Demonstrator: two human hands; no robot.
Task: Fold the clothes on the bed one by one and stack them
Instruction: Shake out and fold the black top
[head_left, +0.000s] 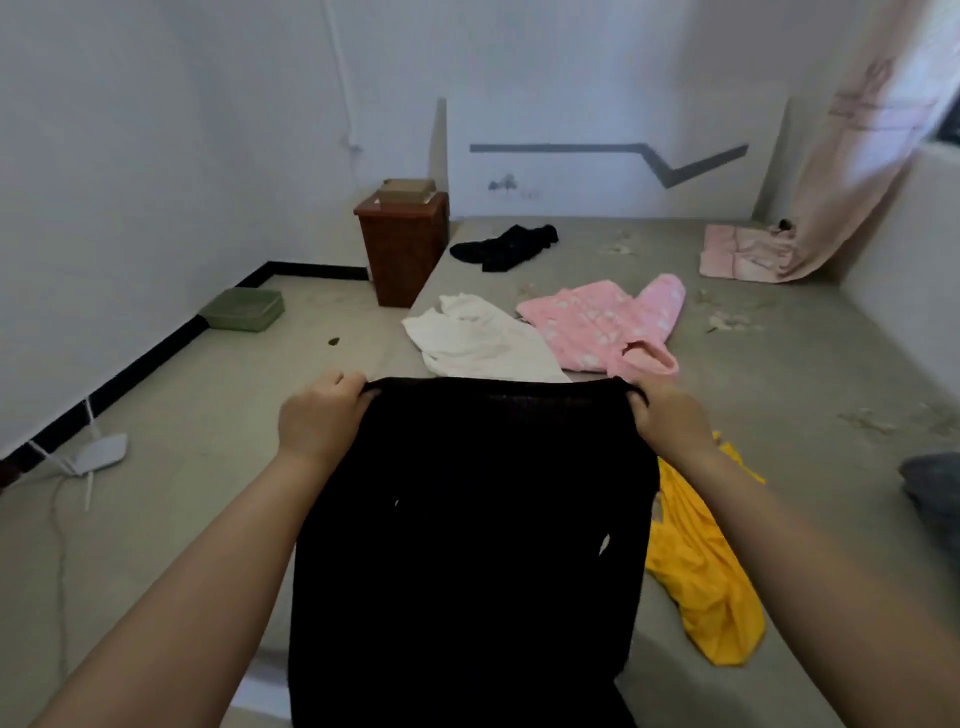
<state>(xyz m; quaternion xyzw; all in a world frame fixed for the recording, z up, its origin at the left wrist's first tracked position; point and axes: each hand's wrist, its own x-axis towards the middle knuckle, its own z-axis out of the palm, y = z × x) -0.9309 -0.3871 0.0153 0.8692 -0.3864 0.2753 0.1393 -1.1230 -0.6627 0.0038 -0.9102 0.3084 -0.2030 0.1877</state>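
A black garment (467, 519) hangs in front of me, stretched flat by its top edge. My left hand (317, 415) grips its left top corner and my right hand (670, 421) grips the right top corner. It hides the near part of the bed (779, 395). On the bed lie a white garment (478, 338), a pink patterned garment (602, 322), a yellow garment (696, 561) partly behind the black one, another black garment (504, 247) near the headboard wall, and a pink folded cloth (737, 252) at the far right.
A brown bin (402, 244) with boxes on top stands beside the bed's far left corner. A green tray (241, 309) lies on the floor by the left wall, a white device with a cable (93, 457) nearer me. A grey cloth (932, 483) shows at the right edge.
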